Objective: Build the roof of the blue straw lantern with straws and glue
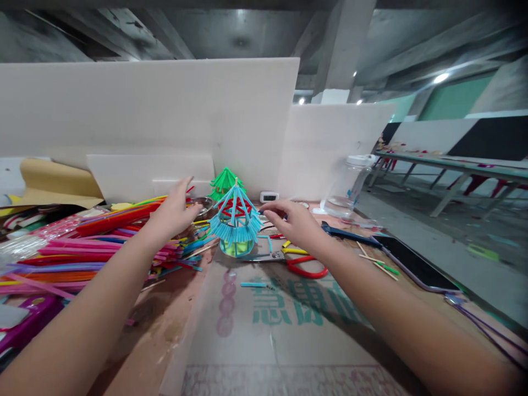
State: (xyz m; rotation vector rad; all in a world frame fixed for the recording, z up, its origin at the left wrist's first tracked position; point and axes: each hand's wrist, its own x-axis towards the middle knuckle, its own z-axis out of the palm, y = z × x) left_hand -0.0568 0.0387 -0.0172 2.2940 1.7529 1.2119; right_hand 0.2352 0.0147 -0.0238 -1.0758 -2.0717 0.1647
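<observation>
A small pavilion model [236, 220] stands upright in the middle, made of light-blue strips with a red lattice under its pointed roof. My left hand [177, 212] is raised over the pile of coloured strips, its fingers stretched out and apart, near a metal bowl [205, 205]. To the model's right, my right hand [291, 220] has its thumb and index finger brought together around a small dark bit I cannot make out. Scissors [305, 267] with red handles lie below that hand. A short blue tube [253, 285] rests on the printed board [231, 352].
A green-roofed model [226, 184] stands behind. Colourful strips [94, 253] pile up at left. On the right are a phone [416, 264], dark-handled pliers [350, 235] and a clear water bottle [346, 187]. A small digital clock [269, 197] sits before white panels [247, 121].
</observation>
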